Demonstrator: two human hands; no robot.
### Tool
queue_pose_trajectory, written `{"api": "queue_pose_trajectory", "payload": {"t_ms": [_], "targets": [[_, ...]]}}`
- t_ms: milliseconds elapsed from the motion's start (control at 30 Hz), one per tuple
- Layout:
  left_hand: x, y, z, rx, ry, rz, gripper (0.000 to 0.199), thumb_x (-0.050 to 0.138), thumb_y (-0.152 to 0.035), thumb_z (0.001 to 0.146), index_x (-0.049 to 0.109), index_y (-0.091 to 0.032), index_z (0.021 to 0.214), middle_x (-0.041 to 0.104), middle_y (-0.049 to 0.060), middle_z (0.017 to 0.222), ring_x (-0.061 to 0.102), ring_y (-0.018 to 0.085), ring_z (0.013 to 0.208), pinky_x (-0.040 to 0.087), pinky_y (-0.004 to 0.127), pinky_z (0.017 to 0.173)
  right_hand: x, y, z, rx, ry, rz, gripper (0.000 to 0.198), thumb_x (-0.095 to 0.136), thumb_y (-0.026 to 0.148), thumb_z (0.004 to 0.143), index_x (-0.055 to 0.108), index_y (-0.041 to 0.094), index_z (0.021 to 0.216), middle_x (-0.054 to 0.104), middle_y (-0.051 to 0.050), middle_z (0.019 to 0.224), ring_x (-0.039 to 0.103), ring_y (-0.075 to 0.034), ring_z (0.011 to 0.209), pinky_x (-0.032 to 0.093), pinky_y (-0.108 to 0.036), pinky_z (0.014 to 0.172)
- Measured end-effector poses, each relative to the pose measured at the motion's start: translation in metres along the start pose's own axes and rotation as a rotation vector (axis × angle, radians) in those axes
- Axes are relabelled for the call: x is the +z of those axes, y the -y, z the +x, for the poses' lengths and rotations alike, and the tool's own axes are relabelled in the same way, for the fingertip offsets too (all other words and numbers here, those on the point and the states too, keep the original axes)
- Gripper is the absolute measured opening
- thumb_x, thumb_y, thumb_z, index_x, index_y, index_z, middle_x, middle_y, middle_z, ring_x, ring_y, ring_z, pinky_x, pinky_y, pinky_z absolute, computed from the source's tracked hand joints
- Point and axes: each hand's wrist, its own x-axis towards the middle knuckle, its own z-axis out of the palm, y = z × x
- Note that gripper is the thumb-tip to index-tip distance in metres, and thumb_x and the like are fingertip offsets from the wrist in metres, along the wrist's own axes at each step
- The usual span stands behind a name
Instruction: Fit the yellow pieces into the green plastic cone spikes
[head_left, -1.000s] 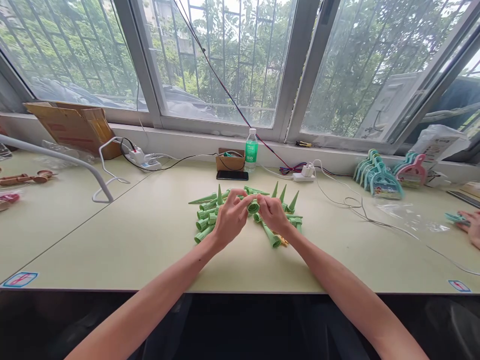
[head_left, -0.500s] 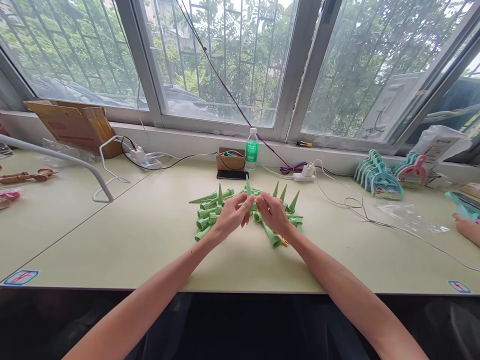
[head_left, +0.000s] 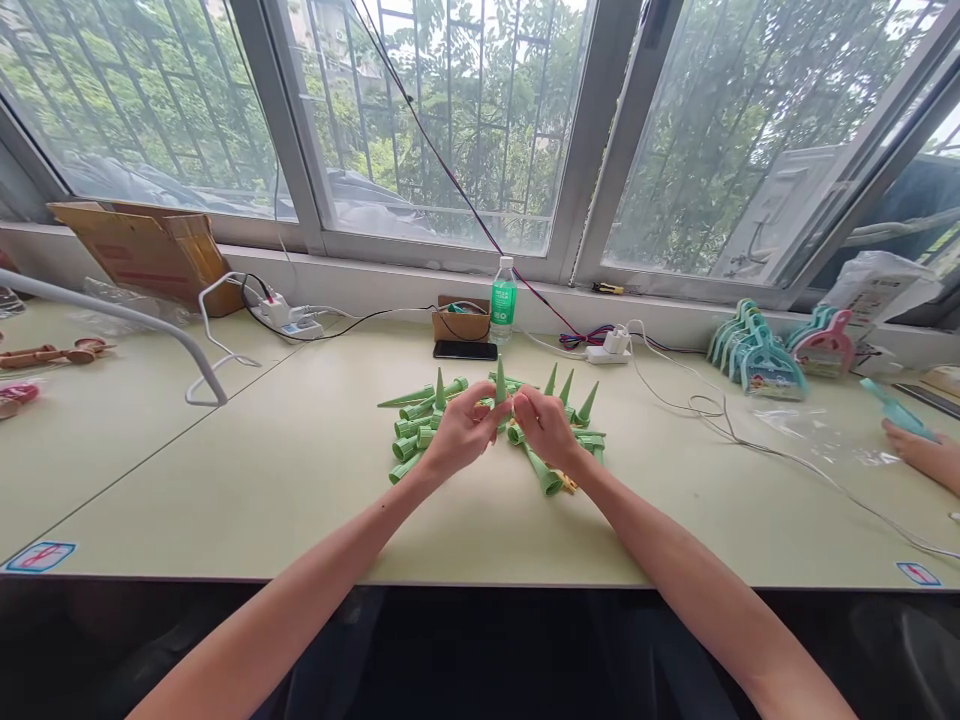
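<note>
My left hand [head_left: 471, 428] grips a green plastic watering spike [head_left: 500, 378], held upright with its tip above the fingers. Close against it on the right is my right hand [head_left: 546, 425], its thumb and fingers pinched together at the spike's side. Whatever they pinch is hidden or too small to name. Around both hands lie more green spikes, some flat like the one at front right [head_left: 543, 472], others standing point up like the one at left [head_left: 440, 390]. Small yellow pieces [head_left: 568, 484] show partly behind my right wrist.
Behind the spikes are a black phone [head_left: 465, 350], a small cardboard box [head_left: 460, 322] and a green-labelled bottle [head_left: 503, 298]. White cables [head_left: 720, 425] cross the table at right, near blue hanging brush sets [head_left: 761, 355]. Another person's hand [head_left: 922, 455] holds a blue item at the right edge.
The held spike has turned slightly and stands a little further right, with more of it showing between my hands. At right, the other person's hand has moved left and raised the blue item.
</note>
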Motion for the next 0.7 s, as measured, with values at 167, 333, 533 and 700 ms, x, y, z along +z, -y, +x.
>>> {"api": "queue_pose_trajectory", "payload": {"t_ms": [167, 333, 533, 700], "targets": [[0.0, 0.007, 0.002, 0.11, 0.02, 0.057, 0.021, 0.063, -0.039, 0.085, 0.058, -0.018, 0.087, 0.048, 0.001, 0.089, 0.047, 0.003, 0.051, 0.042, 0.018, 0.043, 0.001, 0.001, 0.001, 0.036, -0.016, 0.068, 0.048, 0.029, 0.049, 0.101, 0.036, 0.021, 0.062, 0.039, 0.003, 0.051, 0.035, -0.011, 0.048, 0.031, -0.025, 0.05], [0.0, 0.014, 0.002, 0.191, 0.025, 0.159, 0.022, 0.056, -0.039, 0.09, 0.059, -0.018, 0.087, 0.047, 0.003, 0.093, 0.046, 0.004, 0.056, 0.043, 0.018, 0.046, 0.002, 0.002, 0.002, 0.071, -0.039, 0.056, 0.053, 0.03, 0.048, 0.1, 0.037, 0.021, 0.055, 0.037, 0.003, 0.047, 0.034, -0.01, 0.044, 0.03, -0.026, 0.048], [0.002, 0.009, 0.0, 0.186, -0.017, 0.231, 0.02, 0.059, -0.038, 0.088, 0.06, -0.018, 0.09, 0.049, 0.004, 0.096, 0.05, 0.007, 0.062, 0.044, 0.018, 0.047, 0.002, 0.005, 0.002, 0.088, -0.068, 0.058, 0.052, 0.03, 0.049, 0.1, 0.038, 0.02, 0.057, 0.037, 0.003, 0.047, 0.034, -0.01, 0.044, 0.03, -0.025, 0.048], [0.004, 0.006, 0.0, 0.131, -0.062, 0.152, 0.028, 0.058, -0.044, 0.088, 0.058, -0.019, 0.101, 0.054, 0.003, 0.092, 0.049, 0.005, 0.055, 0.042, 0.019, 0.046, 0.002, 0.004, 0.001, 0.099, -0.118, 0.077, 0.049, 0.03, 0.05, 0.1, 0.039, 0.021, 0.061, 0.04, 0.003, 0.051, 0.037, -0.01, 0.047, 0.032, -0.025, 0.049]]}}
